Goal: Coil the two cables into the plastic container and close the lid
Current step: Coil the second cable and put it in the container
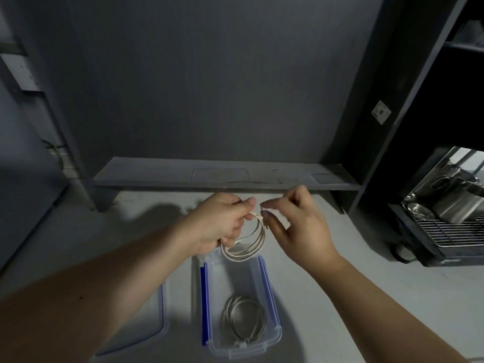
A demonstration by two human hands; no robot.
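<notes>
Head view: the left hand (222,222) grips a white cable (248,242) wound into several loops, with thumb and fingers closed around the far-left part of the coil. The coil hangs in the air just above the far end of the plastic container (272,334). The right hand (298,226) is just right of the coil, its thumb and forefinger close together at the cable's loose end near the top of the loops; whether they pinch the end cannot be determined. The remaining right fingers are curled loosely. The container is clear with blue clip strips along both long sides, stands open on the pale table (366,258), and holds a grey cable (245,318) coiled flat in its near half. The lid (157,323), clear with a blue rim, lies on the table left of the container, partly hidden by the left forearm. A dark shelf (222,176) runs along the far edge.
</notes>
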